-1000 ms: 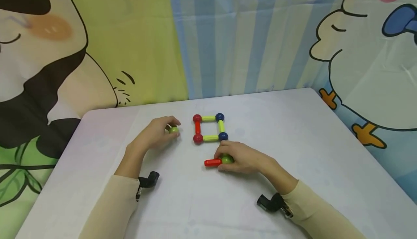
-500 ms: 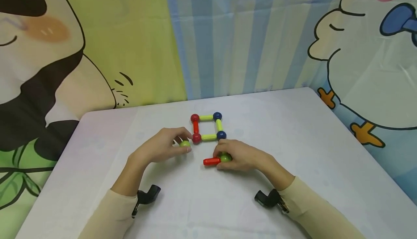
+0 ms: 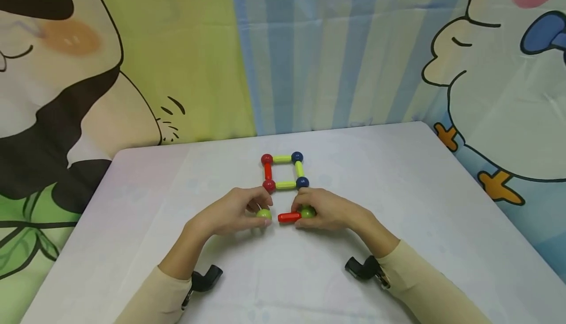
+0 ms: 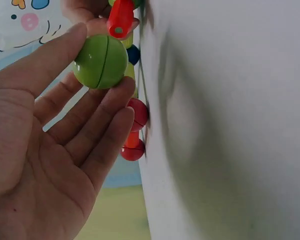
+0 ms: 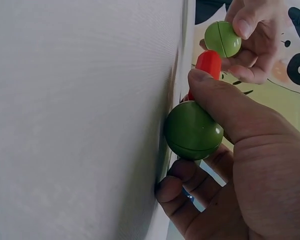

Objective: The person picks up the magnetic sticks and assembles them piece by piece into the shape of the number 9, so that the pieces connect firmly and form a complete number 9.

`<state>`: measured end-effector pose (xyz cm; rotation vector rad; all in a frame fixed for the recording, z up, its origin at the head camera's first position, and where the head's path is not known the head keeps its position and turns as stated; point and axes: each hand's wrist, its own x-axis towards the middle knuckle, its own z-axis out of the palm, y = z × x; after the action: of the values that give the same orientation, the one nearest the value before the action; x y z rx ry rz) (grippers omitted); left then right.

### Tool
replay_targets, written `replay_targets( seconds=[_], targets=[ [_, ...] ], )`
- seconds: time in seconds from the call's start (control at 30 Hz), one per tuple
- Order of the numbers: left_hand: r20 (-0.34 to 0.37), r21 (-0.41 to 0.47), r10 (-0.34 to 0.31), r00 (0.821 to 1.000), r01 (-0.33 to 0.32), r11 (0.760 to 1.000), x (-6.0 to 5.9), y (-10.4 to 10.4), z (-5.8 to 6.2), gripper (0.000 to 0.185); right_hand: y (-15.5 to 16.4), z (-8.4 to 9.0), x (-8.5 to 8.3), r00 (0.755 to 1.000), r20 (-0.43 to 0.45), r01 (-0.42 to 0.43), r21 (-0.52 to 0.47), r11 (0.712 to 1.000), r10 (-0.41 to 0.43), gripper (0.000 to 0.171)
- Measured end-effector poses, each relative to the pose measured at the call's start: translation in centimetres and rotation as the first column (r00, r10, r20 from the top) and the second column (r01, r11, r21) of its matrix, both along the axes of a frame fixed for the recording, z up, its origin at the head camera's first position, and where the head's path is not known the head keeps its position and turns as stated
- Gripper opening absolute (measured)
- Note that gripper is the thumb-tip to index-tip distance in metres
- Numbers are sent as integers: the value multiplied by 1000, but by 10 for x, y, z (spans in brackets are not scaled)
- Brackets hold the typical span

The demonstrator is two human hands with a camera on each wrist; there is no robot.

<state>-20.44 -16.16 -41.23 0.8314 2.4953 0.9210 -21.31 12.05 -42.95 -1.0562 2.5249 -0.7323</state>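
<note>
Between thumb and fingers my left hand [image 3: 240, 212] pinches a green ball [image 4: 101, 61], just left of a red rod [image 3: 289, 217]. My right hand [image 3: 329, 209] holds that rod together with a second green ball [image 5: 194, 131] attached at the rod's right end. In the right wrist view the thumb lies along the rod. A small gap separates the rod's free end from the left hand's ball. Just beyond both hands lies a square of rods and balls, with two red balls [image 3: 268, 185] on its left and two blue balls [image 3: 302, 182] on its right.
A red rod [image 3: 268, 171] forms the square's left side, and yellow-green rods [image 3: 285, 185] form the others. Everything lies on a white-covered table [image 3: 367, 167]. A printed cartoon curtain [image 3: 309, 49] hangs behind the table's far edge.
My left hand has moved right and nearer to me with its green ball, closing in on the red rod's free end. The right hand stays nearly where it was.
</note>
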Motion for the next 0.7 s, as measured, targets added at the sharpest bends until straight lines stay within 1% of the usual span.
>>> replay_targets(
  seconds=[0.17,0.37,0.5,0.7],
  targets=[
    [15,28,5,1000,-6,1000,1,4,-6,39,1,-1,-2,1000,-11,-1,-19,1000,1,16],
    [29,13,-43,999,43,999,0,12,-16,35,1,-7,-2,1000,1,2,-27,1000,-2,16],
    [28,5,-33,999,33,999,3,13,-21,33,0,-10,-1,1000,12,-14,-21,1000,14,17],
    [-7,8,-27,1000,27,1000,4,12,-18,31,1,-6,-3,1000,-17,-9,-30,1000,8,16]
  ],
)
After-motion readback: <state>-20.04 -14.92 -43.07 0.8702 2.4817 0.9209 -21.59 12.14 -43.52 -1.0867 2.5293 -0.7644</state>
